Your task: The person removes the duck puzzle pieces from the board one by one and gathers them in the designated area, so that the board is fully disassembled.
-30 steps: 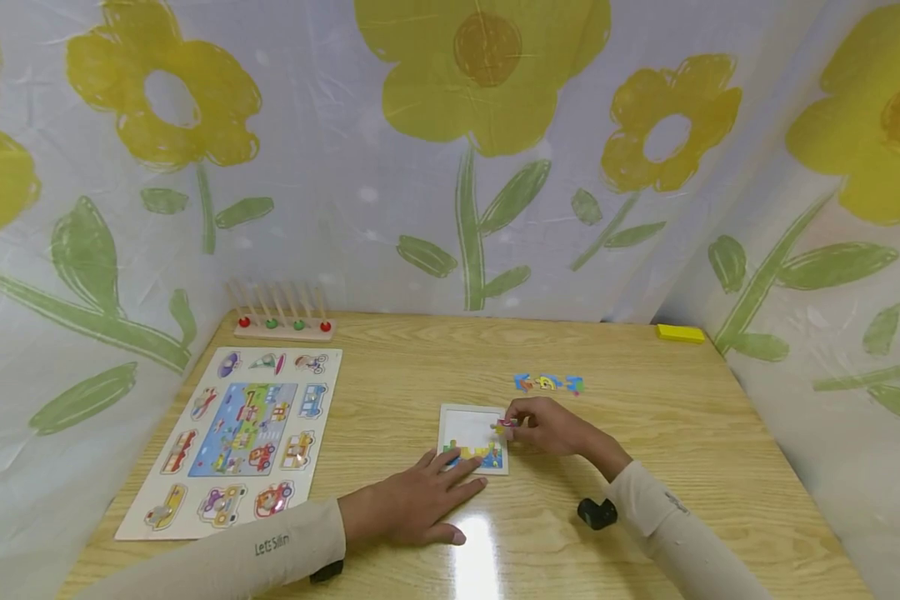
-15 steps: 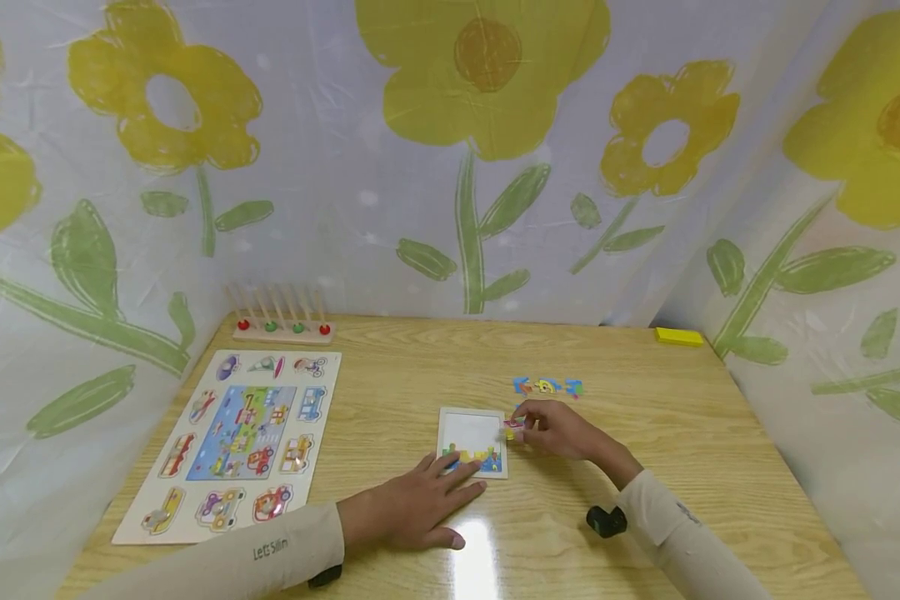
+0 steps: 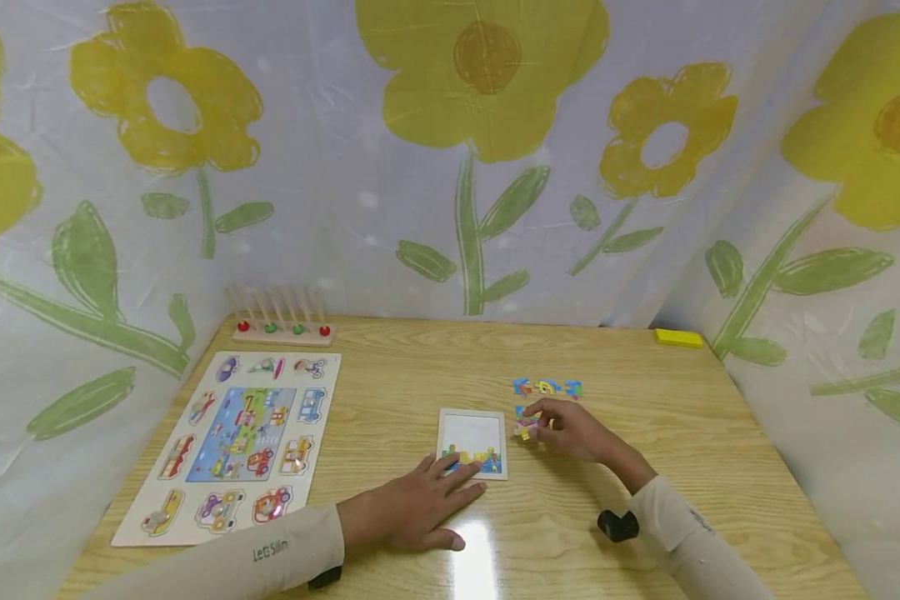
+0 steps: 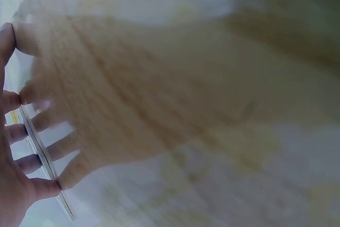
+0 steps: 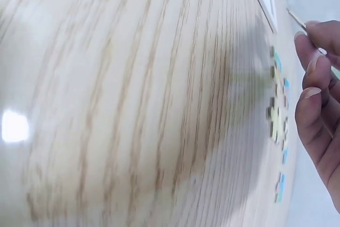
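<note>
My left hand (image 3: 423, 507) lies with fingers spread, its fingertips on the near edge of a small white-framed puzzle tray (image 3: 474, 427). Joined pieces in yellow, blue and green fill the tray's near part; its far part shows bare white. To the right of the tray, my right hand (image 3: 579, 433) pinches a pink and yellow puzzle piece (image 3: 524, 433) between thumb and fingers. In the right wrist view that puzzle piece (image 5: 296, 18) appears edge-on, raised off the table. Another blue piece (image 3: 522, 411) lies partly hidden by the right hand.
A row of loose puzzle pieces (image 3: 546, 387) lies beyond the right hand. At left is a large vehicle-picture board (image 3: 318, 442), with a wooden peg stand (image 3: 281, 335) behind it. A yellow block (image 3: 678, 337) sits at the back right. Flowered cloth walls (image 3: 330, 208) enclose the table.
My right hand has drawn back to the right with the puzzle piece, from over the tray's right edge to the table beside it. The left hand stays in place.
</note>
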A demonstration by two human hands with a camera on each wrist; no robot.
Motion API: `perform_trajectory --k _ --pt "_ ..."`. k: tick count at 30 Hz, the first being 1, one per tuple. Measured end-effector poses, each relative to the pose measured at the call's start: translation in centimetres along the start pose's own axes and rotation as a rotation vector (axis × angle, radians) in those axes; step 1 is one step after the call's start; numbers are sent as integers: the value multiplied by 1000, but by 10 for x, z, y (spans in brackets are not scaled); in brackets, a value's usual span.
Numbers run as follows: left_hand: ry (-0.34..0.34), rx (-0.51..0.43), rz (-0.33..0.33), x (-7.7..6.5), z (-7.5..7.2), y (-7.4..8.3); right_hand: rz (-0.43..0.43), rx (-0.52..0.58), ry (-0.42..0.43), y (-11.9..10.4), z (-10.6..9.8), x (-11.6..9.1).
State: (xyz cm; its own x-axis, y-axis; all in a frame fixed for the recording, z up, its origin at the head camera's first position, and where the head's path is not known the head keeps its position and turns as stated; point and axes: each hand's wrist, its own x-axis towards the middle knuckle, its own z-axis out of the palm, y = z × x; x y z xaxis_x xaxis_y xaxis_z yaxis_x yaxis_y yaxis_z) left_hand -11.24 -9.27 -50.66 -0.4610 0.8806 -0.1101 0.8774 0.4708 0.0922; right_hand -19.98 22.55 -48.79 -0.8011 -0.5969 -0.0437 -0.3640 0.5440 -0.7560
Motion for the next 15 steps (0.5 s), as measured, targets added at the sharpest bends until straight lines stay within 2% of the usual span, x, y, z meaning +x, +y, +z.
perform_trajectory --k 7,15 --pt "-3 -5 -1 -1 -1 1 2 -28 27 3 -5 -3" --pt "-1 -33 2 -1 -2 1 47 29 35 8 -9 -7"
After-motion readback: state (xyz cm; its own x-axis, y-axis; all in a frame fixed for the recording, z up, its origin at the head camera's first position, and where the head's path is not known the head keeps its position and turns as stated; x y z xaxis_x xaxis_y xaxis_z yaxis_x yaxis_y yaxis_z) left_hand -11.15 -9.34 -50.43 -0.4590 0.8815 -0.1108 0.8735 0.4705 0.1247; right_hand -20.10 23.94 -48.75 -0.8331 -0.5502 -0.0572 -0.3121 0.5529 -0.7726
